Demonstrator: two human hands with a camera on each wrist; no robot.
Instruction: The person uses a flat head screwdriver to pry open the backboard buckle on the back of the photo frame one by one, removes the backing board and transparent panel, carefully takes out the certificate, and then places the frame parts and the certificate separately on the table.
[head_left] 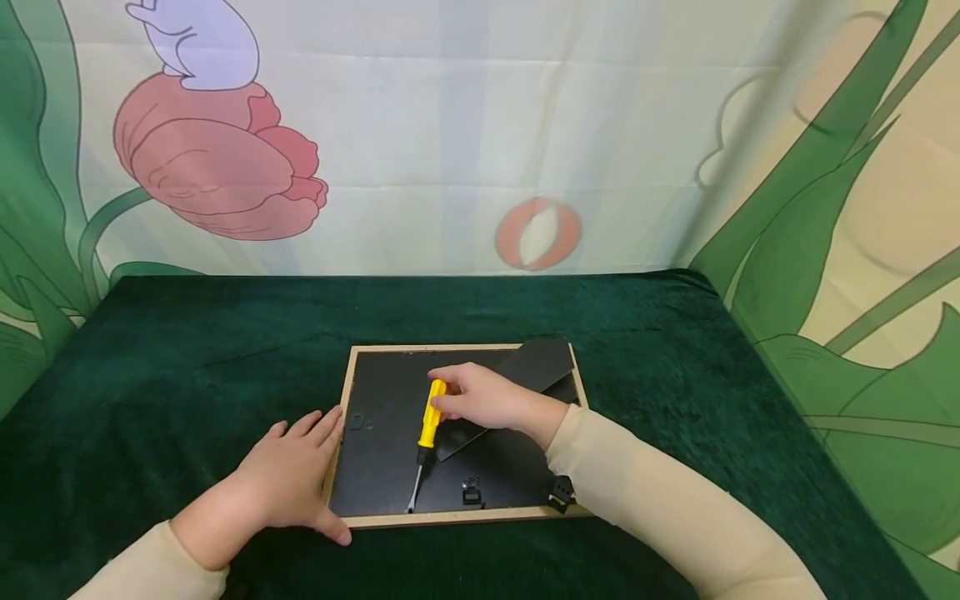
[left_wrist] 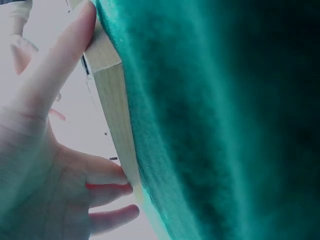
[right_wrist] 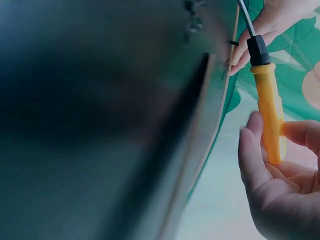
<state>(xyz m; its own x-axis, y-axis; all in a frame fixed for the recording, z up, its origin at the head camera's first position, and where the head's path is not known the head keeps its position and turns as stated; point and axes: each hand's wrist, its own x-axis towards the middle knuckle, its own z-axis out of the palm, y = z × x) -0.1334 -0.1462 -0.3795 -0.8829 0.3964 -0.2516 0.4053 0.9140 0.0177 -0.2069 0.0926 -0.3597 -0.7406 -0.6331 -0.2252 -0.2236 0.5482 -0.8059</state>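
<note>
A picture frame lies face down on the green surface, its black backing board turned up and its fold-out stand lying across the far right part of the board. The right hand holds a screwdriver by its yellow handle, with the fingers and thumb curled round the upper end; the wrist view shows the handle pinched between thumb and fingertips. The metal shaft slants toward the near edge of the frame, and its tip rests on or just above the board, beside the near rail and left of the small metal tabs there. Whether the tip touches a tab cannot be told.

The left hand lies flat and spread against the frame's left rail, with its thumb round the near left corner and its fingers along the wooden edge, steadying the frame without gripping it.

The step in hand looks like working the retaining tabs of the backing board with the screwdriver, and it seems to be at the start, since the board sits fully in the frame. The next move probably calls for sliding the tip under or against a tab near the near rail and levering gently while the left hand keeps pressing so the frame does not skid on the cloth.
</note>
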